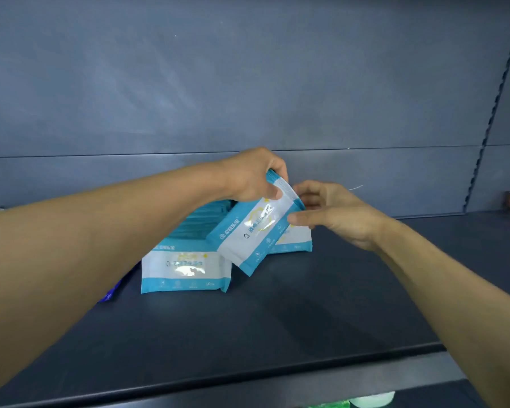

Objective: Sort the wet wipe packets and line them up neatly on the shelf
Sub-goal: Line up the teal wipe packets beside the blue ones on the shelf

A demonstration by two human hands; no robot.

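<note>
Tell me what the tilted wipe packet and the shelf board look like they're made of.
Tilted wipe packet, gripped by the left hand: probably thin glossy plastic film. It throws bright glare patches, and its sealed end is crimped flat.

Shelf board: looks like painted sheet metal in a dark matte finish. The sheen is soft and even, and the front lip looks folded. Laminate can't be ruled out.

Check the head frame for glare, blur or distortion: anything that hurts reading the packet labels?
Head view: glare whites out part of the print on the front standing packet and the tilted packet that the left hand grips; right hand fingertips slightly soft; wide-angle bends the shelf front edge; lighting dim, bluish.
</note>
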